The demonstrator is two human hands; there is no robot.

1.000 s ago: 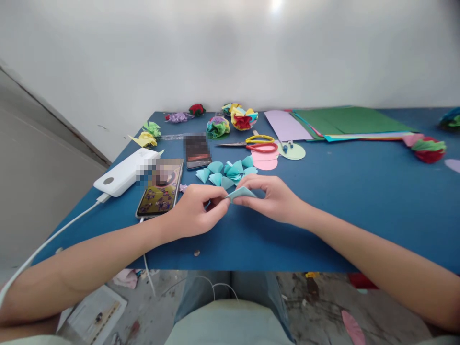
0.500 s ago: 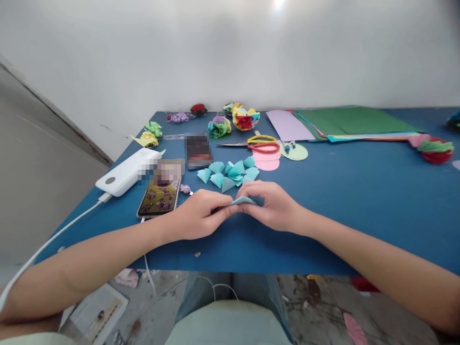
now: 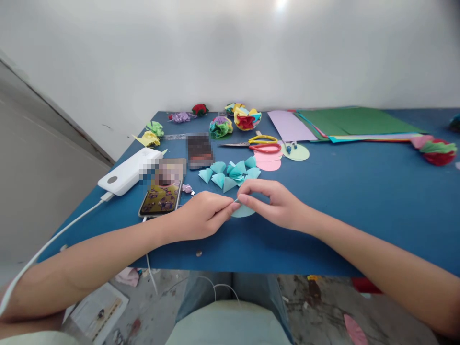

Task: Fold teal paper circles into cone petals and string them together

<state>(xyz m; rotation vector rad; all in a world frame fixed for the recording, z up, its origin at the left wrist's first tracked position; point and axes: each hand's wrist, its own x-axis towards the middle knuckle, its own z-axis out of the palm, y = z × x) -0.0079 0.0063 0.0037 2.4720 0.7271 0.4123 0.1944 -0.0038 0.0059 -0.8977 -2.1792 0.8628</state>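
Observation:
Both of my hands pinch one folded teal paper piece [image 3: 242,211] just above the blue table [image 3: 359,201]. My left hand [image 3: 203,215] grips its left end with fingertips together. My right hand [image 3: 273,203] holds its top and right side, and the curved lower edge of the paper shows below the fingers. Just beyond my hands lies a cluster of several folded teal paper cones [image 3: 230,173].
A phone [image 3: 161,194], a white power bank [image 3: 129,171] with a cable, and a second phone [image 3: 200,150] lie at left. Scissors [image 3: 257,144], pink and green paper circles [image 3: 283,158], paper flowers [image 3: 233,120] and stacked coloured sheets [image 3: 345,123] sit farther back.
The teal piece has gone from a raised, pointed fold to hanging lower with its rounded edge showing. Both hands have dropped slightly toward the table and drawn closer together.

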